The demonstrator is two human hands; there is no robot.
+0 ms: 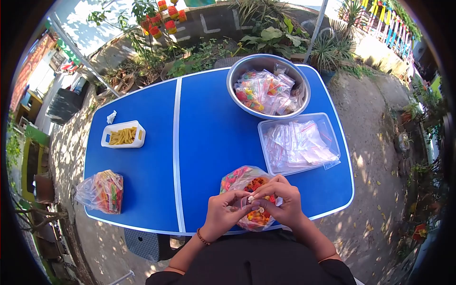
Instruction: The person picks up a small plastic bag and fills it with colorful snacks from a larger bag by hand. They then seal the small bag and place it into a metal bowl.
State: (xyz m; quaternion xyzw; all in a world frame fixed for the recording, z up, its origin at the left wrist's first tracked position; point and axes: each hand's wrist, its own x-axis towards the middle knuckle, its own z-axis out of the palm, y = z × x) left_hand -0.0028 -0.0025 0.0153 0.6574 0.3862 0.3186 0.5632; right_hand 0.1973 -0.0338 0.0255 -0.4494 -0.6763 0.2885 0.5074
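Note:
Both hands meet above an open plastic bag (256, 183) of small orange, red and yellow pieces at the table's near edge. My left hand (227, 209), with a beaded bracelet at the wrist, pinches a small clear plastic bag (243, 201). Closed fingertips of my right hand (280, 202) touch the same spot, at a small whitish piece (251, 199) by the little bag's opening. Beyond the hands, a clear plastic tub (264, 156) holds many flat clear bags. Behind it, a metal basin (231, 90) holds filled clear bags with colourful contents.
On the blue folding table (213, 128), a white basket (140, 137) of yellowish sticks stands at the left, near a crumpled white scrap (111, 117). A filled plastic bag (102, 192) lies at the near left corner. A dark stool (142, 243) is partly under the table.

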